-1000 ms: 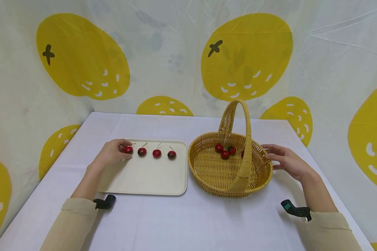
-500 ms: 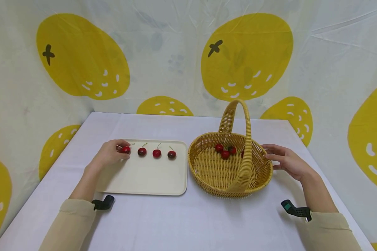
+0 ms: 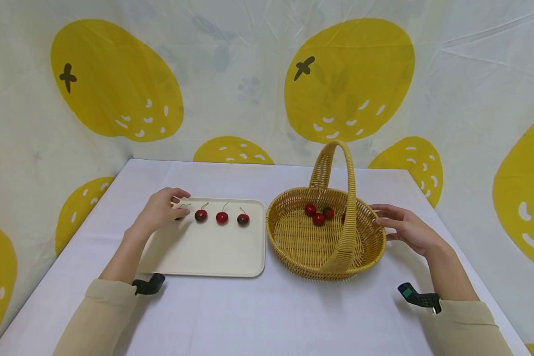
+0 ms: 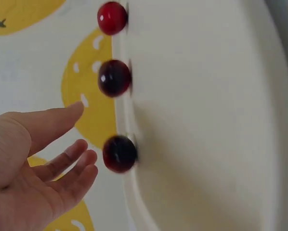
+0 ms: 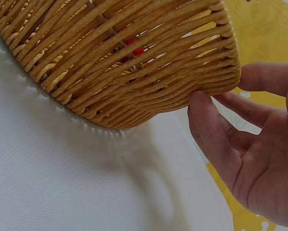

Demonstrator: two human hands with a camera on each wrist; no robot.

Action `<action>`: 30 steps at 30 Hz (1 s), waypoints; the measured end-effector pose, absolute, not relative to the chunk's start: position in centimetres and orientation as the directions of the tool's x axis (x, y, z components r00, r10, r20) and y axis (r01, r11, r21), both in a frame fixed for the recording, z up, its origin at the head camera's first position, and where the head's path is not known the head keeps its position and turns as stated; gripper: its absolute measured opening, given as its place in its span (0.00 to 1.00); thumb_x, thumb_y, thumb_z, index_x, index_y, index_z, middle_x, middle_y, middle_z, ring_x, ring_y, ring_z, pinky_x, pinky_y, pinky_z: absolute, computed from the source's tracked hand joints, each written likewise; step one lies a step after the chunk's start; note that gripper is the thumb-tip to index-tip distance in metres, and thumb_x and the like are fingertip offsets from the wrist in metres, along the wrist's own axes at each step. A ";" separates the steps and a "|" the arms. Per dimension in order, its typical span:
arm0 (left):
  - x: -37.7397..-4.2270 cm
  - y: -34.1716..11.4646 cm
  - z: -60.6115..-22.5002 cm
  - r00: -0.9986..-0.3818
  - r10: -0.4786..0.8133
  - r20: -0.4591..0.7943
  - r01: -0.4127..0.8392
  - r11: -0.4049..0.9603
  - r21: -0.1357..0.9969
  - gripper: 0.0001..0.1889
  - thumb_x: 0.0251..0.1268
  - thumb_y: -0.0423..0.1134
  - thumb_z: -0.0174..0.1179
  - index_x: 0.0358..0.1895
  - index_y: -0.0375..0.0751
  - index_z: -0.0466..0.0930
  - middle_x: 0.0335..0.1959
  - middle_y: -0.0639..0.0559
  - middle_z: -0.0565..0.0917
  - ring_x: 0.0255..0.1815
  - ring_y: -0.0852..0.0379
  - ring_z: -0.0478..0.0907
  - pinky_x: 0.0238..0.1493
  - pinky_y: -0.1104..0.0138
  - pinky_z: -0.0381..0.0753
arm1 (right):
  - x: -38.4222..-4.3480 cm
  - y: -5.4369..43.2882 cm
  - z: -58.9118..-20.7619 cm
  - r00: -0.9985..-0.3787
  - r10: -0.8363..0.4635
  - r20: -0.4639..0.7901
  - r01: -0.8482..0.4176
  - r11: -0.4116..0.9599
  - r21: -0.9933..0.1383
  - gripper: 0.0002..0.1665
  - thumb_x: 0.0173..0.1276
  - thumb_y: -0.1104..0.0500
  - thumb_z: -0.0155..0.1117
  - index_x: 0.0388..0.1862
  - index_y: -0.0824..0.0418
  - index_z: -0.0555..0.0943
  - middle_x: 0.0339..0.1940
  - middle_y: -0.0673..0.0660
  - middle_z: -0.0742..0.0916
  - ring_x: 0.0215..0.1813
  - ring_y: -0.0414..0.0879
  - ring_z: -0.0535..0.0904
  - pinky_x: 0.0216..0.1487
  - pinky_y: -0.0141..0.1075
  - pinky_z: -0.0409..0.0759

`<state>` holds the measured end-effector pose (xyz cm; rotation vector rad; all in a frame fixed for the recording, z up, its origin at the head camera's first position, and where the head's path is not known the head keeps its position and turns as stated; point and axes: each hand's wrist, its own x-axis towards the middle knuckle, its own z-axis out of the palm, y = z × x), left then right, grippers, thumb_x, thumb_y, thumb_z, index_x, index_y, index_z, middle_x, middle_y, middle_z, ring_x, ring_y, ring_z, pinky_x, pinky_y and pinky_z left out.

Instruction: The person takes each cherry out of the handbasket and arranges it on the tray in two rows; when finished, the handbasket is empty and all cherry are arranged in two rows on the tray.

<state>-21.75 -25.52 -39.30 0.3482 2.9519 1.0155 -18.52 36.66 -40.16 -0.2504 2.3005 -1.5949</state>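
Observation:
My left hand (image 3: 162, 210) hovers over the left end of a cream tray (image 3: 204, 257), its fingers spread and holding nothing. Just beyond the fingertips in the left wrist view sits a dark red cherry (image 4: 120, 154); in the head view the thumb mostly covers it. Further along the same row on the tray are a dark cherry (image 3: 201, 215), a redder cherry (image 3: 222, 217) and another dark cherry (image 3: 243, 219), all with stems. My right hand (image 3: 411, 232) pinches the right rim of a wicker basket (image 3: 293, 262), thumb at the rim and fingers against the outer side.
Several red cherries (image 3: 319, 219) lie inside the basket, one partly behind its tall arched handle (image 3: 350, 198). Tray and basket stand side by side on a white-covered table (image 3: 249, 316). Behind hangs a curtain (image 3: 240, 74) printed with big yellow fruits.
My left hand pinched the leftmost cherry and shifted it slightly left, then let go and lifted with fingers opening. My right hand and the basket have stayed in place.

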 end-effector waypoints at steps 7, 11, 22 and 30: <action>-22.3 -22.4 -39.0 -0.970 0.194 0.149 0.243 0.696 0.675 0.16 0.67 0.33 0.68 0.56 0.31 0.83 0.54 0.34 0.82 0.56 0.38 0.78 0.61 0.48 0.76 | -18.4 36.5 -39.9 -0.931 -0.327 -0.162 0.037 0.357 -0.933 0.32 0.81 0.57 0.56 0.75 0.71 0.63 0.62 0.50 0.80 0.54 0.41 0.81 0.49 0.43 0.85; -22.3 -20.5 -38.9 -0.963 0.192 0.188 0.268 0.644 0.716 0.14 0.68 0.33 0.68 0.54 0.32 0.84 0.53 0.36 0.83 0.54 0.39 0.79 0.60 0.48 0.78 | -18.5 36.5 -39.8 -0.931 -0.325 -0.165 0.041 0.356 -0.934 0.32 0.81 0.57 0.57 0.75 0.71 0.63 0.62 0.50 0.80 0.55 0.41 0.81 0.49 0.43 0.85; -22.1 -15.3 -38.2 -0.926 0.258 0.274 0.373 0.534 0.758 0.11 0.68 0.33 0.68 0.51 0.35 0.85 0.51 0.39 0.83 0.52 0.42 0.80 0.57 0.52 0.80 | -18.4 36.4 -39.8 -0.932 -0.320 -0.171 0.049 0.358 -0.933 0.31 0.81 0.56 0.57 0.75 0.71 0.64 0.61 0.49 0.80 0.54 0.40 0.81 0.49 0.43 0.85; -22.0 -11.7 -38.0 -0.882 0.369 0.292 0.449 0.474 0.757 0.12 0.68 0.34 0.69 0.51 0.36 0.86 0.49 0.46 0.84 0.52 0.43 0.81 0.56 0.54 0.81 | -18.4 36.4 -40.0 -0.932 -0.315 -0.179 0.058 0.358 -0.932 0.32 0.81 0.56 0.57 0.75 0.71 0.64 0.61 0.50 0.80 0.54 0.41 0.81 0.49 0.44 0.85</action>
